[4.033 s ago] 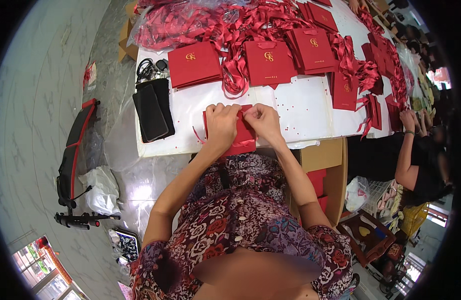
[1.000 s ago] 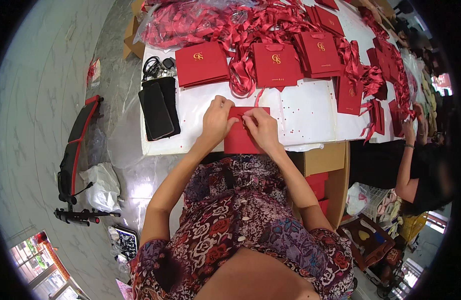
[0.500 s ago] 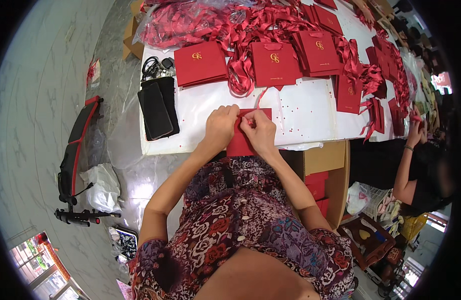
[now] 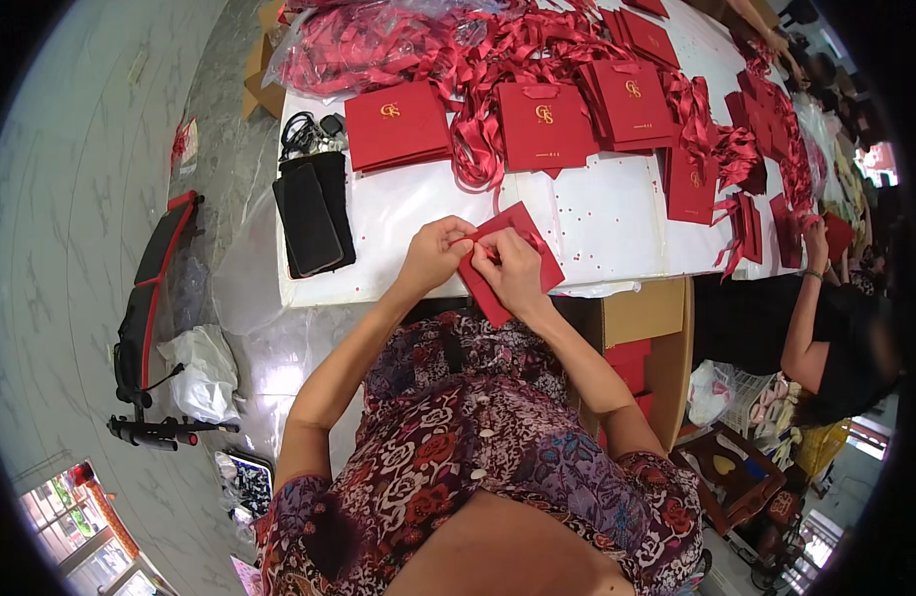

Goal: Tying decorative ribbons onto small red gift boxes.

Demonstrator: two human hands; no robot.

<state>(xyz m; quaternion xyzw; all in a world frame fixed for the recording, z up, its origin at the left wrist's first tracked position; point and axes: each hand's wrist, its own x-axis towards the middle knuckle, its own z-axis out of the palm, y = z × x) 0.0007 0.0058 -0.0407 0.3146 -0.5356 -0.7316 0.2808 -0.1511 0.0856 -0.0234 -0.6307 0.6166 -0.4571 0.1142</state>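
A flat red paper bag (image 4: 545, 260) lies tilted in front of me, across the table's near edge. My left hand (image 4: 438, 254) is closed in a pinch at the bag's left edge, where a bit of red ribbon shows. Over the bag's middle, my right hand (image 4: 511, 268) pinches that ribbon close to the left fingertips. The exact grip is partly hidden by the fingers. More ribbon (image 4: 534, 239) shows on the bag beyond the right knuckles.
Stacked red bags (image 4: 398, 124) and ribbon bundles (image 4: 478, 149) cover the far part of the white table (image 4: 388, 214). A phone (image 4: 309, 221) rests on black cloth at left. Below the table stands a cardboard box (image 4: 644, 313). A co-worker's arm (image 4: 807, 308) reaches in at right.
The bag has turned from straight to slanted, and both hands have shifted slightly nearer to me with it. At right, the co-worker's hand has moved and a red piece shows beside it.
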